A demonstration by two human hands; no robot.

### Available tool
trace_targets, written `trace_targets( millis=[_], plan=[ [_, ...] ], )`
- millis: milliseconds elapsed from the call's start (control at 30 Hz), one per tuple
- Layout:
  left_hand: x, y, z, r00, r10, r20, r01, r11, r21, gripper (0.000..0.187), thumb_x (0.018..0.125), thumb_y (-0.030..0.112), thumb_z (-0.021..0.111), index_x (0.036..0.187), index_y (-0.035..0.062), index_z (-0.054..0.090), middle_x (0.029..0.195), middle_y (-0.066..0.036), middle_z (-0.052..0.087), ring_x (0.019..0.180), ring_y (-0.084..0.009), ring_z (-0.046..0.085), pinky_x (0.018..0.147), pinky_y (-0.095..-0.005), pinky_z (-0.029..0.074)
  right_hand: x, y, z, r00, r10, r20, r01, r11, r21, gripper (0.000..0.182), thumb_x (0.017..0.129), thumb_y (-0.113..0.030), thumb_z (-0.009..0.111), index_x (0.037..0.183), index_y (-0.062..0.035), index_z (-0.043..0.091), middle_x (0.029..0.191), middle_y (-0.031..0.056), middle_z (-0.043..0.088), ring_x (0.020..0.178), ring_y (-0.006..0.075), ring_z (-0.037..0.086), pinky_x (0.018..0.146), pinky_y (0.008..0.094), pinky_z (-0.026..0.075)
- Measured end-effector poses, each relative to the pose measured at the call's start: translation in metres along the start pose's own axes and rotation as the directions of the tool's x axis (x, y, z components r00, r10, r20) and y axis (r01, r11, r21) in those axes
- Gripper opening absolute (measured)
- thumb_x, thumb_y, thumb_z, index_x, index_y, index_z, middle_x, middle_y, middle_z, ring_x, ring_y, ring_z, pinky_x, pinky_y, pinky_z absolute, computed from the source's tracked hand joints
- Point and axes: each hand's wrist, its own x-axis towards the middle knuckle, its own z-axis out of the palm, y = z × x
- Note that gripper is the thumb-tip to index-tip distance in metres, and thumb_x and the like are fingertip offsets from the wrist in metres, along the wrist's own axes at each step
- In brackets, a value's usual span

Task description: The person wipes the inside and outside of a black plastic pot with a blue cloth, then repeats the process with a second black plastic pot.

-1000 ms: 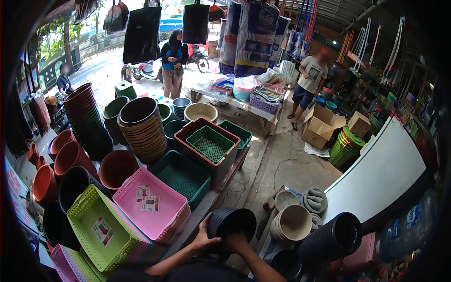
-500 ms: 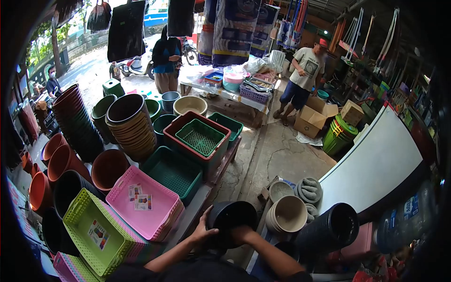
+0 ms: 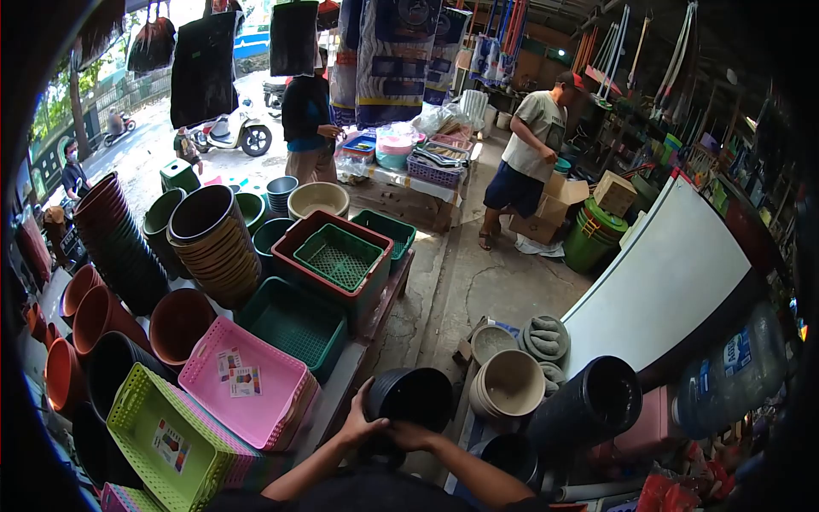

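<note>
at the bottom middle of the frame, both hands are on a stack of black pots (image 3: pixel 412 399). the left hand (image 3: pixel 360 424) is wrapped around the left side of the stack, with the thumb up by the rim. the right hand (image 3: pixel 415 437) lies on the lower front of the stack, fingers curled on it. the top pot's open mouth faces up and away.

just right of the pots is a stack of beige bowls (image 3: pixel 509 390), and right of that a long stack of black pots on its side (image 3: pixel 589 405). a grey rolled stack (image 3: pixel 546 335) sits above the bowls.

at the lower left are a pink basket (image 3: pixel 256 401) with paper labels and a lime green basket (image 3: pixel 162 431). above them are a dark green basket (image 3: pixel 294 320) and a red crate (image 3: pixel 328 256) with a green basket inside. brown pots (image 3: pixel 213 243) are stacked in the left middle.

a white board (image 3: pixel 665 282) leans on the right. a person in a pale shirt (image 3: pixel 529 145) bends over a cardboard box at the upper middle right, and a person in dark clothes (image 3: pixel 307 124) stands at the top middle.
</note>
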Motion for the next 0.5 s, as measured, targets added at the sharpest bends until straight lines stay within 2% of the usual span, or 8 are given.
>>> trace_targets(
  millis=[33, 67, 133, 233, 300, 367, 433, 500],
  plan=[
    [-0.003, -0.005, 0.002, 1.000, -0.014, -0.020, 0.013, 0.998, -0.054, 0.119, 0.058, 0.058, 0.080, 0.149, 0.0088, 0.019, 0.141, -0.021, 0.032, 0.136, -0.0346, 0.027, 0.113, -0.0456, 0.020, 0.000, -0.004, 0.002, 0.998, 0.027, 0.049, -0.047, 0.888, 0.458, 0.048, 0.099, -0.041, 0.042, 0.122, -0.0012, 0.055, 0.117, 0.0195, 0.061, 0.104, 0.0316, 0.062, 0.094, 0.0463, 0.045],
    [-0.004, -0.006, 0.002, 1.000, -0.018, -0.005, 0.017, 0.996, -0.093, 0.120, 0.058, 0.058, 0.080, 0.149, 0.0100, 0.018, 0.142, -0.021, 0.032, 0.135, -0.0340, 0.030, 0.112, -0.0452, 0.022, -0.002, -0.016, -0.001, 0.999, 0.031, 0.045, -0.048, 0.887, 0.459, 0.048, 0.099, -0.041, 0.042, 0.122, -0.0012, 0.055, 0.117, 0.0195, 0.061, 0.104, 0.0316, 0.062, 0.094, 0.0463, 0.045],
    [-0.004, -0.001, 0.009, 0.999, -0.037, -0.005, 0.035, 0.980, -0.195, 0.120, 0.059, 0.057, 0.080, 0.149, 0.0105, 0.017, 0.143, -0.020, 0.031, 0.134, -0.0336, 0.031, 0.112, -0.0448, 0.023, -0.004, -0.040, -0.012, 0.982, 0.189, 0.005, -0.002, -0.013, 1.000, 0.058, 0.099, -0.049, 0.036, 0.124, 0.0018, 0.051, 0.116, 0.0164, 0.061, 0.106, 0.0271, 0.060, 0.095, 0.0404, 0.047],
    [-0.004, -0.003, 0.013, 0.997, -0.080, -0.001, 0.075, 0.934, -0.348, 0.120, 0.060, 0.057, 0.079, 0.150, 0.0109, 0.014, 0.145, -0.020, 0.029, 0.133, -0.0325, 0.033, 0.111, -0.0442, 0.026, -0.008, -0.058, -0.037, 0.973, 0.148, -0.178, 0.196, -0.112, 0.974, 0.061, 0.098, -0.052, 0.037, 0.125, 0.0008, 0.050, 0.116, 0.0174, 0.061, 0.110, 0.0275, 0.059, 0.095, 0.0367, 0.047],
    [-0.001, -0.009, 0.013, 0.995, -0.095, 0.010, 0.092, 0.912, -0.399, 0.121, 0.061, 0.058, 0.079, 0.150, 0.0108, 0.013, 0.146, -0.019, 0.029, 0.133, -0.0319, 0.034, 0.110, -0.0439, 0.028, -0.003, -0.043, -0.028, 0.980, 0.130, -0.149, 0.158, -0.055, 0.986, 0.062, 0.098, -0.053, 0.035, 0.125, 0.0015, 0.049, 0.114, 0.0172, 0.061, 0.109, 0.0270, 0.058, 0.096, 0.0355, 0.045],
    [0.002, -0.014, 0.011, 0.992, -0.116, 0.038, 0.118, 0.833, -0.540, 0.121, 0.062, 0.059, 0.078, 0.150, 0.0095, 0.012, 0.146, -0.018, 0.029, 0.133, -0.0311, 0.035, 0.110, -0.0440, 0.029, -0.006, -0.038, -0.020, 0.971, 0.168, -0.169, 0.019, 0.654, 0.756, 0.066, 0.097, -0.055, 0.035, 0.126, 0.0030, 0.048, 0.115, 0.0175, 0.060, 0.107, 0.0258, 0.058, 0.096, 0.0351, 0.043],
    [0.005, -0.003, 0.005, 0.994, -0.103, 0.031, 0.104, 0.848, -0.520, 0.122, 0.061, 0.064, 0.075, 0.150, 0.0098, 0.011, 0.144, -0.017, 0.031, 0.131, -0.0307, 0.036, 0.109, -0.0438, 0.030, -0.015, -0.040, -0.018, 0.981, 0.015, -0.194, 0.127, 0.703, 0.700, 0.063, 0.098, -0.055, 0.035, 0.127, -0.0007, 0.049, 0.115, 0.0176, 0.060, 0.106, 0.0257, 0.057, 0.095, 0.0344, 0.042],
    [0.008, 0.011, 0.000, 0.997, -0.079, -0.003, 0.069, 0.890, -0.450, 0.122, 0.061, 0.066, 0.074, 0.150, 0.0093, 0.013, 0.144, -0.018, 0.031, 0.131, -0.0312, 0.036, 0.109, -0.0438, 0.029, -0.023, -0.026, -0.033, 0.940, -0.035, 0.339, -0.031, 0.982, 0.189, 0.055, 0.098, -0.050, 0.039, 0.130, -0.0073, 0.049, 0.118, 0.0185, 0.060, 0.111, 0.0306, 0.055, 0.099, 0.0351, 0.039]
  ],
)
